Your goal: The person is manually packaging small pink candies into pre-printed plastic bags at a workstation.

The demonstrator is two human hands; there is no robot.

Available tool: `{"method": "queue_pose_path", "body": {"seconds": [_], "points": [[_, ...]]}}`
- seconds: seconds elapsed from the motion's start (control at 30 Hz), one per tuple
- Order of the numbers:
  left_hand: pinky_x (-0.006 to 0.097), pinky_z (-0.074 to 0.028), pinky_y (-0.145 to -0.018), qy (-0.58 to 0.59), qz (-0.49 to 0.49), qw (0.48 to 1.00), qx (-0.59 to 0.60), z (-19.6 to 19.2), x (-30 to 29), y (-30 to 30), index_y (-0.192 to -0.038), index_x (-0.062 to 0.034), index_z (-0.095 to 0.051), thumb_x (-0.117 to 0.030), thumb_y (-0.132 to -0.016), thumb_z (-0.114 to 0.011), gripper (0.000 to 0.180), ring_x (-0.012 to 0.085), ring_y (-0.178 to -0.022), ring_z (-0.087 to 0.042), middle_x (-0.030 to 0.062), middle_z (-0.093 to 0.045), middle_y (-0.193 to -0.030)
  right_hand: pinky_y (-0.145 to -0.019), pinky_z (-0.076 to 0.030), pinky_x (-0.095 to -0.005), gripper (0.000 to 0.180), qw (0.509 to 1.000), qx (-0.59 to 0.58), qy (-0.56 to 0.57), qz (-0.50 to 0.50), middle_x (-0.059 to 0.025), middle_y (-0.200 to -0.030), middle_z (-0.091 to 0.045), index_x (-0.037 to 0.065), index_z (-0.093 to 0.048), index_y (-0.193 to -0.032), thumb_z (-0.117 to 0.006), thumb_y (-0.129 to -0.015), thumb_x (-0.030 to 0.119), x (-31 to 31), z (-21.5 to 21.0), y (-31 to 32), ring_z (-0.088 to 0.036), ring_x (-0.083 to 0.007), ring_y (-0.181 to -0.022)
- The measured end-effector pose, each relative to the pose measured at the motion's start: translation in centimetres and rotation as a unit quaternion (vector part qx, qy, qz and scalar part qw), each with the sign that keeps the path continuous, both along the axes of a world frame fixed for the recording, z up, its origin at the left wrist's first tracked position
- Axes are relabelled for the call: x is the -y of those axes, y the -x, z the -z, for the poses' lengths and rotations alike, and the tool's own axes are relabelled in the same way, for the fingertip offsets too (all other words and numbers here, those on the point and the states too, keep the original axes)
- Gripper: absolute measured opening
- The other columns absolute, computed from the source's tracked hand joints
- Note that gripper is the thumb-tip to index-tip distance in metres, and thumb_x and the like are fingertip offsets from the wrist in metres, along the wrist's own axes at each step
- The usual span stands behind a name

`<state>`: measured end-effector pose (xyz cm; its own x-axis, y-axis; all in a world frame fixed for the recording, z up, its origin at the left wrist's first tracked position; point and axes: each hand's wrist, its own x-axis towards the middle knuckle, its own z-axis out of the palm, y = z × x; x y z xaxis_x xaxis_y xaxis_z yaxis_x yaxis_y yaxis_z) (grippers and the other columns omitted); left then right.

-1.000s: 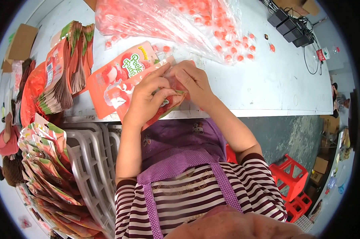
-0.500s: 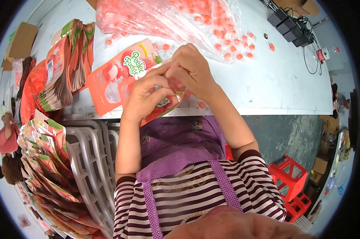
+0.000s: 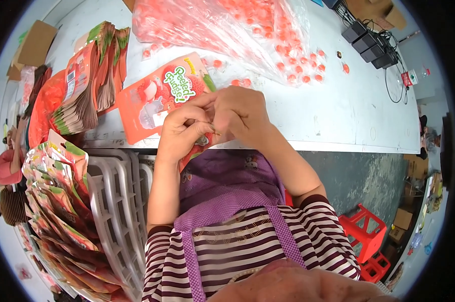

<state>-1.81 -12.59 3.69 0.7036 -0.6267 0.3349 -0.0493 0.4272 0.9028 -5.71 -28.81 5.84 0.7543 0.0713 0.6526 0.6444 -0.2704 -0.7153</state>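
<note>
My left hand (image 3: 184, 132) is closed around a small red candy pouch (image 3: 203, 145), held over the table's front edge. Most of that pouch is hidden by my fingers. Against its upper part, my right hand (image 3: 241, 113) is closed with fingers curled in, touching the left fingertips; what it pinches is hidden. Beneath and behind my left hand lies a larger flat red pouch (image 3: 139, 108) with fruit pictures. Just beyond my hands, a few wrapped red candies (image 3: 241, 82) lie on the white table (image 3: 348, 116).
A clear plastic bag (image 3: 202, 25) of wrapped candies lies at the back. Stacked flat pouches (image 3: 81, 95) stand at left, above a grey plastic crate (image 3: 111, 211) with filled-looking pouches (image 3: 61, 196). Black power adapters (image 3: 368, 43) sit far right; a red stool (image 3: 363, 229) is below.
My right hand has come down and curled in against the left. The held pouch is more covered now. The view has shifted slightly, showing more candies beyond my hands.
</note>
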Motion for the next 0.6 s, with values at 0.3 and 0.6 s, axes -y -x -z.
{"method": "queue_pose_path", "body": {"seconds": [0.3,0.6], "points": [[0.047,-0.046,-0.089,0.01,-0.075,0.997,0.006,-0.4,-1.5,1.2,-0.079,-0.0023,-0.051,-0.007,-0.087,-0.058,0.011,0.0425,-0.111,-0.052,0.0317,-0.047,-0.124,-0.08,-0.042,-0.0387,0.041,0.98,0.035,0.194,0.037,-0.0089,-0.094,-0.061,0.004,-0.06,-0.091,-0.061,-0.077,0.043,-1.0,-1.7,3.6,-0.057,-0.0282,-0.09],[0.044,-0.044,-0.092,-0.047,0.028,0.995,0.082,-2.5,-3.7,3.6,-0.071,0.0006,-0.058,-0.002,-0.078,-0.061,0.009,0.0393,-0.11,-0.053,0.0294,-0.054,-0.118,-0.085,-0.044,-0.0387,0.017,0.936,-0.051,0.286,-0.2,-0.0069,-0.091,-0.06,0.007,-0.061,-0.087,-0.062,-0.074,0.017,-0.9,-3.4,5.7,-0.057,-0.0248,-0.094]]}}
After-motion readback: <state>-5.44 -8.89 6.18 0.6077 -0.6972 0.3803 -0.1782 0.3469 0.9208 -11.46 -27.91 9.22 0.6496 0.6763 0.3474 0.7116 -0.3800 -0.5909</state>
